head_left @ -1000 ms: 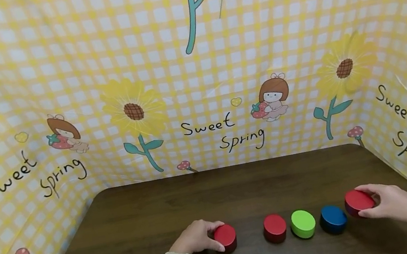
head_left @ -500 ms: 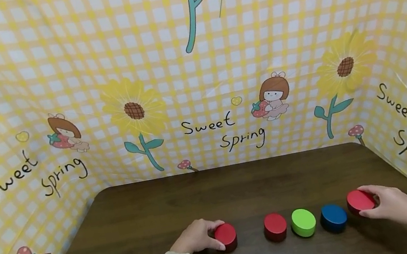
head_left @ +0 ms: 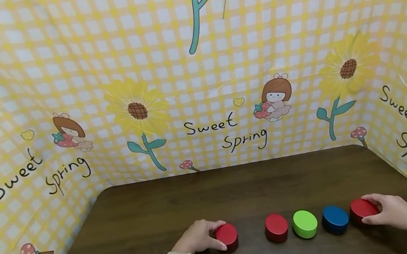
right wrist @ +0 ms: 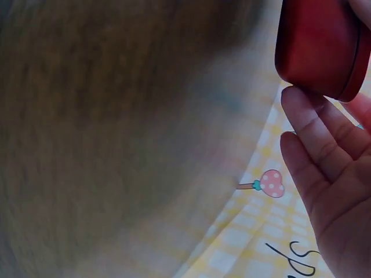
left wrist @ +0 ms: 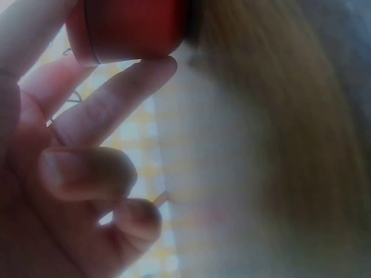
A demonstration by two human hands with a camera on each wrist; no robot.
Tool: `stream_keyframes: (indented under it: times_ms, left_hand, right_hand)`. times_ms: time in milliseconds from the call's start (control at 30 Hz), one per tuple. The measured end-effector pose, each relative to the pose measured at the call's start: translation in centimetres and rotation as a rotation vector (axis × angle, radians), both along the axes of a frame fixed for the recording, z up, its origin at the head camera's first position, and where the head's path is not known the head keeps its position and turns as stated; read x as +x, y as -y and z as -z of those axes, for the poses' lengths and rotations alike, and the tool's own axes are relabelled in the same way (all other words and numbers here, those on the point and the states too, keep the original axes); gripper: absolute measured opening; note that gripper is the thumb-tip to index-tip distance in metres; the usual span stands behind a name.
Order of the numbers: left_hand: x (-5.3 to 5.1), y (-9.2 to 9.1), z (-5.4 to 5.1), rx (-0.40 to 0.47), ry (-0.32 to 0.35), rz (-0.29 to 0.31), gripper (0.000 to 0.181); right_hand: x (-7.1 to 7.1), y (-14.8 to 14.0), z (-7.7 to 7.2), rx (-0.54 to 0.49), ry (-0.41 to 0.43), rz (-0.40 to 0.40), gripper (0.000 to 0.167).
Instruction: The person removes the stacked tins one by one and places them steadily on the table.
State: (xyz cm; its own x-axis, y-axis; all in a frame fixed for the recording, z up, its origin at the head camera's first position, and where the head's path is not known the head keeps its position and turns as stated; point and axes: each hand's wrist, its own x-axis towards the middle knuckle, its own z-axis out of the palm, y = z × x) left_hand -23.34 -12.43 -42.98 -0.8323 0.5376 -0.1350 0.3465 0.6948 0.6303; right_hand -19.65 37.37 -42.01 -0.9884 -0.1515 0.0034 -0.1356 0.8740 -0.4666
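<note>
In the head view my left hand (head_left: 197, 238) holds a small round red tin (head_left: 228, 237) between thumb and fingers, at the left of the row. The left wrist view shows this tin (left wrist: 130, 29) with a seam near one end. My right hand (head_left: 393, 212) grips another round red tin (head_left: 360, 209), which appears to rest on the table at the right end. From left to right between them stand a third red tin (head_left: 276, 227), a lime green tin (head_left: 305, 223) and a blue tin (head_left: 335, 218). In the right wrist view, the gripped tin (right wrist: 319, 52) also shows a seam.
The tins are on a dark brown wooden table (head_left: 199, 196). A yellow checked cloth (head_left: 195, 78) with flowers and lettering hangs behind it and along both sides. A wider gap separates the left-held tin from the others.
My right hand has lowered its red tin, which was tilted and raised, to the table beside the blue tin. My left hand and its tin have stayed in place.
</note>
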Motion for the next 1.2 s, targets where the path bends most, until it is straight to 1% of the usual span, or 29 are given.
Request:
stream_keyframes:
  times_ms: [100,300,533,667,800,933,1067,1200]
  left_hand:
    - [0.0,-0.1,0.1,0.001,0.004,0.0,0.06]
    - [0.0,-0.3,0.1,-0.004,-0.007,0.008,0.06]
    - [-0.1,-0.5,0.0,-0.013,-0.003,0.015,0.06]
    - [-0.3,-0.6,-0.1,-0.013,-0.016,0.028,0.059]
    - [-0.3,-0.6,-0.2,-0.016,-0.031,0.037,0.057]
    - [-0.3,-0.5,-0.4,0.021,-0.014,0.039,0.054]
    - [-0.4,-0.6,-0.6,0.084,0.009,0.016,0.054]
    - [-0.7,-1.3,-1.0,0.103,-0.008,0.011,0.056]
  right_hand:
    - [0.0,-0.1,0.4,-0.003,0.007,0.007,0.061]
    - [0.0,-0.3,0.9,0.009,0.029,0.015,0.063]
    - [0.2,-0.5,1.2,-0.018,0.045,0.022,0.062]
    - [0.3,-0.6,1.3,-0.031,0.036,0.033,0.062]
    - [0.1,-0.6,1.3,-0.059,0.049,0.034,0.063]
    - [-0.1,-0.4,1.2,-0.072,0.065,0.031,0.065]
    - [-0.5,0.0,1.1,-0.057,0.055,0.037,0.067]
    - [-0.5,0.1,1.1,-0.04,0.032,0.038,0.067]
